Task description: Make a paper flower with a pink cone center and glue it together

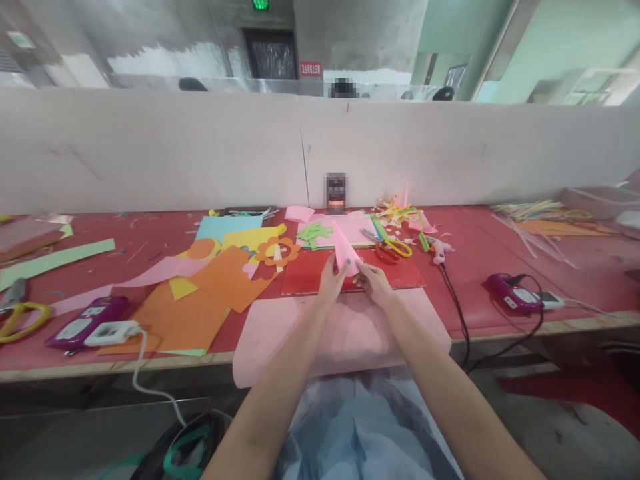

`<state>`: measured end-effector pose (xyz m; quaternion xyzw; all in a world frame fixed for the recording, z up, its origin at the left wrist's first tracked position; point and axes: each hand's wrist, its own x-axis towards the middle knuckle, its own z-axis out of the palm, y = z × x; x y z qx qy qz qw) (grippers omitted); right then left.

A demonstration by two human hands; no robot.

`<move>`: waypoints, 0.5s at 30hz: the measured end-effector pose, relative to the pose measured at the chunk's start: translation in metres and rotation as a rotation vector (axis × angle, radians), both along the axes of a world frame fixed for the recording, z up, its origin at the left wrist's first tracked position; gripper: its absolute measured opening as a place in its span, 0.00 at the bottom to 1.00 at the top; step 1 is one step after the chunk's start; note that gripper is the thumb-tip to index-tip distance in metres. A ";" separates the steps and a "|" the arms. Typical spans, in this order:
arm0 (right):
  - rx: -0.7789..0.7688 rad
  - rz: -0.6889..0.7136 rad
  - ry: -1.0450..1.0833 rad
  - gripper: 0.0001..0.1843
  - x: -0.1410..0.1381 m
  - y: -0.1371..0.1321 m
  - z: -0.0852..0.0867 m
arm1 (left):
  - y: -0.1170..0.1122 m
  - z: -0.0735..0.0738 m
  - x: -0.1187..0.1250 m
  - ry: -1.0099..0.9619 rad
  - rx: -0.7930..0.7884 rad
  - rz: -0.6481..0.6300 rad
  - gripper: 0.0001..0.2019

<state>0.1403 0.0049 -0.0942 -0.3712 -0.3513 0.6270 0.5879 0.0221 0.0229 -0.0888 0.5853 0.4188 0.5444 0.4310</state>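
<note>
Between my two hands is a pink paper cone (344, 250), its tip pointing up and away from me. My left hand (333, 279) grips the cone's lower left side, thumb on the paper. At the lower right edge, the bent fingers of my right hand (374, 281) pinch the cone's rim. Below the hands lie a red board (307, 275) and a pink sheet (280, 327) that hangs over the table edge. Scissors with yellow handles (400, 249) rest just beyond my right hand. Green paper cutouts (314, 233) lie past my left hand.
Orange sheets (185, 310) and an orange flower cutout (277, 252) lie on the left. A glue gun (440, 250) with a black cord is on the right. Purple power boxes (513, 293) stand either side. A white partition (200, 153) closes off the table's back.
</note>
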 end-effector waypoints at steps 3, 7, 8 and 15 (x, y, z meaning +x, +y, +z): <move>0.001 -0.043 0.007 0.16 0.001 0.001 0.000 | -0.004 0.001 -0.002 0.063 0.159 0.081 0.27; -0.018 -0.064 0.035 0.15 0.002 0.003 -0.002 | -0.011 0.007 -0.007 0.316 0.438 0.242 0.21; -0.012 -0.058 0.043 0.15 0.002 0.003 -0.003 | -0.012 0.007 -0.007 0.372 0.483 0.231 0.16; 0.069 -0.025 0.038 0.13 0.002 0.003 -0.007 | -0.010 -0.001 -0.003 0.610 0.599 0.190 0.07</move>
